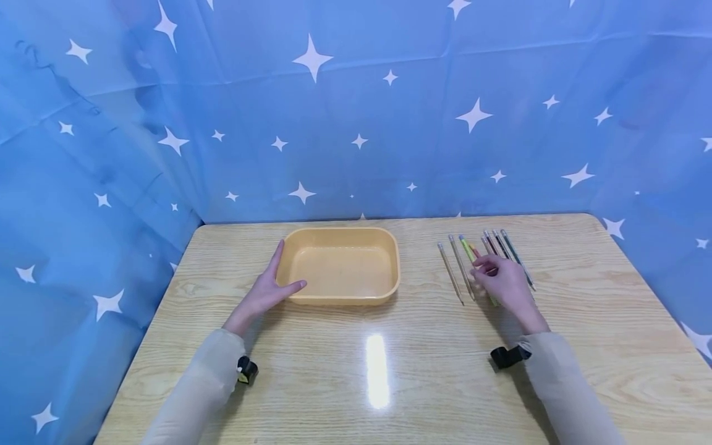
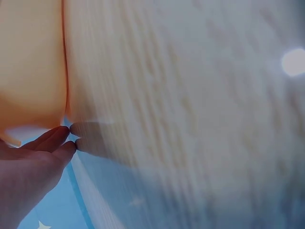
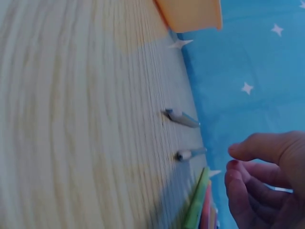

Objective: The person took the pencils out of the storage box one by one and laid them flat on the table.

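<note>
A shallow peach-coloured plastic tray (image 1: 339, 272) sits near the back of the table. My left hand (image 1: 267, 292) rests at its left end, fingers extended along the side and thumb over the front rim. In the left wrist view, fingertips (image 2: 62, 136) touch near the tray's lower edge. Over on the right, my right hand (image 1: 506, 284) hovers above a row of pencils, fingers bent, thumb apart from the fingers with nothing between them in the right wrist view. Two wooden pencils (image 1: 450, 275) lie left of it; a light green pencil (image 1: 466, 248) runs partly beneath it.
Several dark pencils (image 1: 513, 250) lie close together beyond the right hand, and a red one (image 1: 474, 250) beside the green. The wooden table (image 1: 439, 377) ends at a blue curtain (image 1: 389, 142) with white stars. Each wrist wears a small black camera (image 1: 508, 356).
</note>
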The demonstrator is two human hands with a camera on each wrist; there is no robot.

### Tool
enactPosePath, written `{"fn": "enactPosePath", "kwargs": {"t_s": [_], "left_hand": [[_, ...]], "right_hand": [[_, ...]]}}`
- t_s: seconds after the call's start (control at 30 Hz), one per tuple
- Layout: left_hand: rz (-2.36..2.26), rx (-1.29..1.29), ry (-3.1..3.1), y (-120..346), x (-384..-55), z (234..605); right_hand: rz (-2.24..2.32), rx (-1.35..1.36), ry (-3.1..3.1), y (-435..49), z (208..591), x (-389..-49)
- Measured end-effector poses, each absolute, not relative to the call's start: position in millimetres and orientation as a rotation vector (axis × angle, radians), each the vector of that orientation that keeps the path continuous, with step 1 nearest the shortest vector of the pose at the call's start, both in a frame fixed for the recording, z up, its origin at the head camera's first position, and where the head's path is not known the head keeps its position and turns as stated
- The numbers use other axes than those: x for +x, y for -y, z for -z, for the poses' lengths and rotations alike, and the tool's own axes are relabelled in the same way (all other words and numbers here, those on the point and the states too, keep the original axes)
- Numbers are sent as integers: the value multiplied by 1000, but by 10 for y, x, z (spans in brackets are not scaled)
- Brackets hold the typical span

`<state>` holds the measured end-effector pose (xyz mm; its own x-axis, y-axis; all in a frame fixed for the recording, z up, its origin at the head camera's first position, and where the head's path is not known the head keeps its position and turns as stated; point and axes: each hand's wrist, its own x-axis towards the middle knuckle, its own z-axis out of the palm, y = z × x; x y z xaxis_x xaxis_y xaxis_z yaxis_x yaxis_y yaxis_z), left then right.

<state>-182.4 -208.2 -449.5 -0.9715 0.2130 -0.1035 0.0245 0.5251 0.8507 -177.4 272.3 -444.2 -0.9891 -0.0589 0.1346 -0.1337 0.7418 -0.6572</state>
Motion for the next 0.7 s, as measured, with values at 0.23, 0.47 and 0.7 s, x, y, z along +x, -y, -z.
{"fn": "enactPosePath", "kwargs": {"t_s": [0.23, 0.47, 0.7], "left_hand": [[-1436, 232, -2581, 2090, -1834, 4505], [-1375, 210, -2617, 2108, -1842, 4505], [-1394, 278, -2629, 2205, -1866, 4464]], "right_hand": [[-1016, 214, 2821, -2841, 4409, -1785], [-867, 281, 2956, -2988, 4238, -1811], [-695, 420, 3063, -3169, 4107, -1857]]}}
